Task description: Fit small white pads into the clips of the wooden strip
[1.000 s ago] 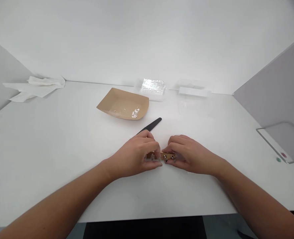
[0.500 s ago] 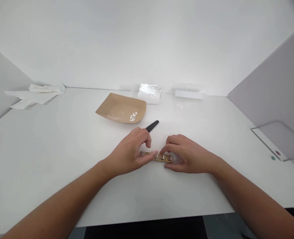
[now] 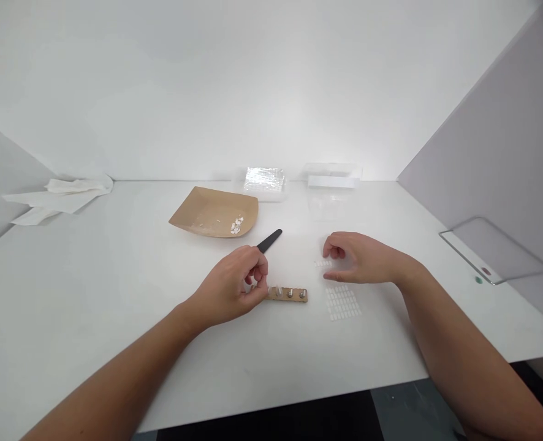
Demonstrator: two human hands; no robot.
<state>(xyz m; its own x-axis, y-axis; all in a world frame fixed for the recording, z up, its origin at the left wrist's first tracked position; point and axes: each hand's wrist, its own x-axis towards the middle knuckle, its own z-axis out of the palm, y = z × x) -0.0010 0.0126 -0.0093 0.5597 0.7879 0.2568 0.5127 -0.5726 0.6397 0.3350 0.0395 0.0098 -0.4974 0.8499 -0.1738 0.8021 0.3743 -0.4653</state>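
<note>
A narrow brown strip (image 3: 294,294) lies on the white table, with several small, shiny, nail-like pieces standing along it. My left hand (image 3: 235,282) is over its left end, thumb and fingers pinched together; anything between the fingertips is too small to make out. That hand hides part of the strip. My right hand (image 3: 366,258) hovers apart from the strip, thumb and curled forefinger separated with nothing visible between them. Beneath and in front of it is a clear sheet of small white oval tabs (image 3: 344,303). Beyond my left hand, a black nail file (image 3: 270,240) is partly covered by it.
A brown paper tray (image 3: 202,214) holds white flakes. Behind it sit a shiny clear packet (image 3: 265,179) and a clear box (image 3: 333,182). White tissues (image 3: 64,197) are at left. A metal wire frame (image 3: 496,251) and green spot (image 3: 478,280) are at right.
My right hand has left the strip and moved right, uncovering the tab sheet. My left fingers have closed into a pinch. The view has shifted slightly.
</note>
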